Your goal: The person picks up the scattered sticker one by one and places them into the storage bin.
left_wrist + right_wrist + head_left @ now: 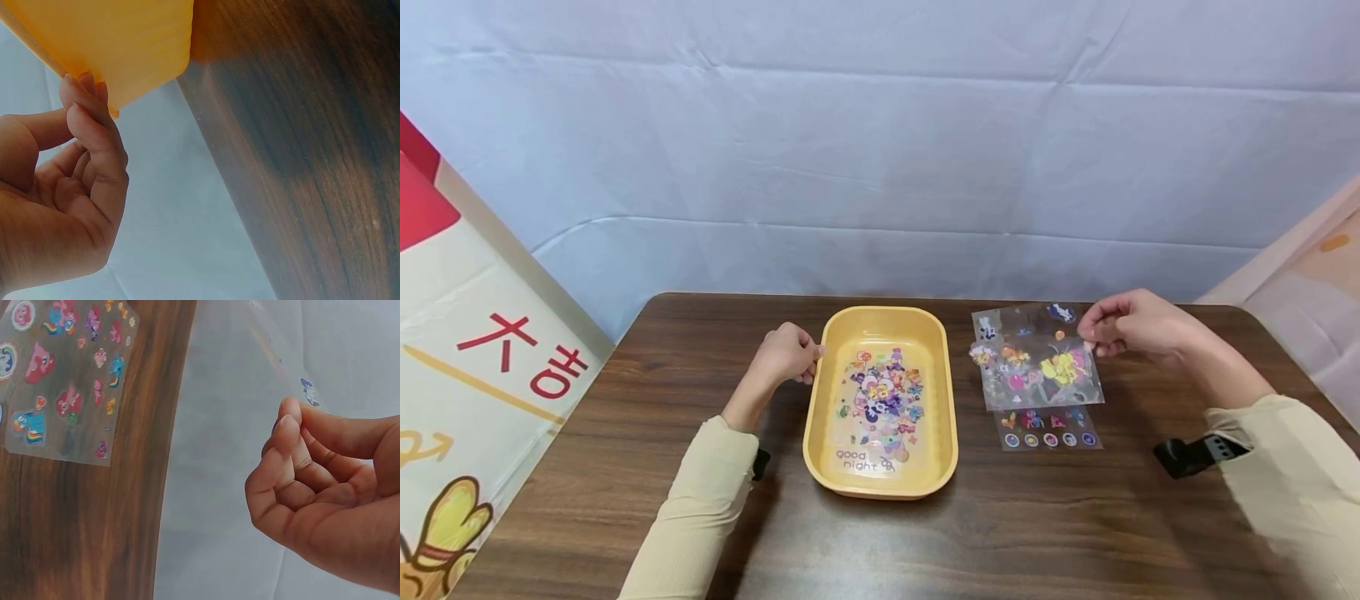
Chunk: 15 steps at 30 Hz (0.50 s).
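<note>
A yellow plastic tray (815, 442) stands mid-table, with many colourful small stickers (883, 400) and the words "good night" showing inside it. My left hand (784, 354) pinches the tray's left rim; in the left wrist view the fingertips (100, 94) are right at its edge. To the right of the tray, my right hand (1123, 325) holds a clear sticker sheet (1007, 383) by its right edge between thumb and fingers. This sheet is raised and tilted, overlapping a second sticker sheet (1051, 439) that lies flat on the table and is partly hidden beneath it.
The dark wooden table (1000, 542) has a rounded far edge against a pale cloth backdrop (880, 167). A printed panel (490, 375) with red characters stands at the left, and another pale panel (1315, 258) at the right. Dark wrist straps (1198, 454) show at the sleeves.
</note>
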Each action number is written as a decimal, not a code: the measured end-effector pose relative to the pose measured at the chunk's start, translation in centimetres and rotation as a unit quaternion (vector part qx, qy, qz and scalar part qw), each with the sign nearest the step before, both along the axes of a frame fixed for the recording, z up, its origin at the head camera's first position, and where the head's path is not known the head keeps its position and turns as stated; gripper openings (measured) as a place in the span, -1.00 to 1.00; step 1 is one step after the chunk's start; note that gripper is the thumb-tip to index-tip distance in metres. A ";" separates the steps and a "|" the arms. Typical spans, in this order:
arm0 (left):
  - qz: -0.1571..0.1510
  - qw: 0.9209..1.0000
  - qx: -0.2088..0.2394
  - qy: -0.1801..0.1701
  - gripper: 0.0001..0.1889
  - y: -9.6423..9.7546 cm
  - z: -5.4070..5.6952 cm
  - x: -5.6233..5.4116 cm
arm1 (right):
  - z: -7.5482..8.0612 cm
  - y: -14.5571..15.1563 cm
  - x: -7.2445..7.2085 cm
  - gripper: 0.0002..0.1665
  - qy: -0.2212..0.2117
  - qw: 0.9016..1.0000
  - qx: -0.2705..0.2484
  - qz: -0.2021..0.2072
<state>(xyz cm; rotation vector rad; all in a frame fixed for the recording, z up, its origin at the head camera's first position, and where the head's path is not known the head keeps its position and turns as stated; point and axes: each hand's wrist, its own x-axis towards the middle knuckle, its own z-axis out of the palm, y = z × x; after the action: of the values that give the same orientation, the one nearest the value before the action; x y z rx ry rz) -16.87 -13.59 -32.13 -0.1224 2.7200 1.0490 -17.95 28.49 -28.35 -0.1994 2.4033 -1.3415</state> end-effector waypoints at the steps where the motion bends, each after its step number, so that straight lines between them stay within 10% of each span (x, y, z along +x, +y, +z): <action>1: 0.000 1.000 0.000 0.000 -0.73 0.0 0.0 0.0 | 0.1 -0.1 0.0 -0.83 0.003 1.000 0.002 0.001; 15: 0.003 1.000 0.001 0.001 -0.72 0.0 0.0 0.0 | 1.6 -1.3 -0.3 -0.77 0.014 1.000 -0.004 0.010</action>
<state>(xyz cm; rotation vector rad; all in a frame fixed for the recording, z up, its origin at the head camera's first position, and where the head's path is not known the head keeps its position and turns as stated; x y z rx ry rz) -16.88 -13.54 -32.18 -0.1287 2.7215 1.0546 -18.28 27.16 -26.75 -0.2466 2.4135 -1.3480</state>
